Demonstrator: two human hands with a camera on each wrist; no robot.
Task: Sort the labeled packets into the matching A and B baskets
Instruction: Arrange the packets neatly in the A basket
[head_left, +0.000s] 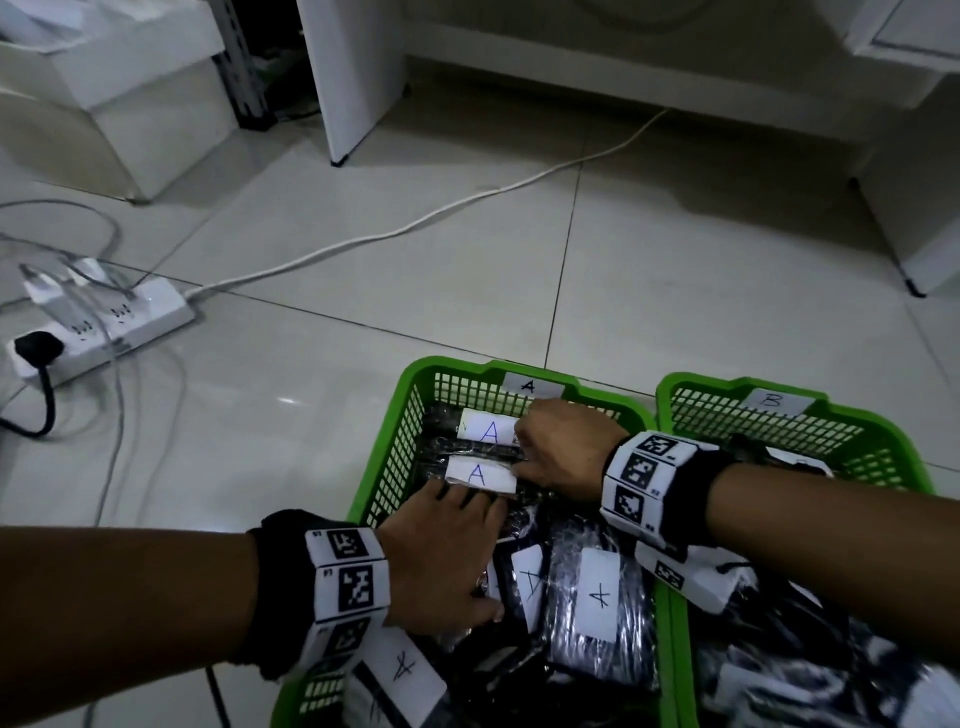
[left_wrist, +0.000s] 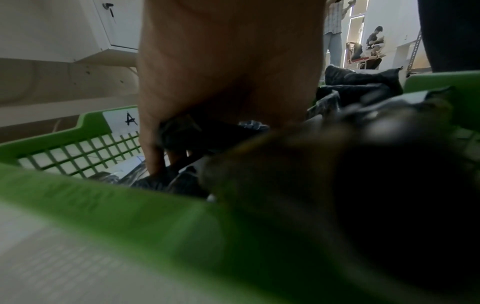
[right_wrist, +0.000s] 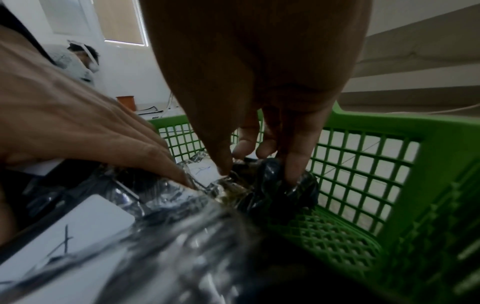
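Both hands reach into the A basket (head_left: 384, 457). The left hand (head_left: 441, 551) lies flat, fingers straight, on a packet (head_left: 480, 475); the right hand (head_left: 561, 452) pinches its far right end. It is black, plastic-wrapped, with a white "A" label.

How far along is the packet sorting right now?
Mostly done, it seems. Basket A already holds several packets with A labels, and basket B holds dark packets too, labels unreadable. In hand: the left hand and right hand are arranging an A-labeled packet at the far end of A. No unsorted packets are in view.
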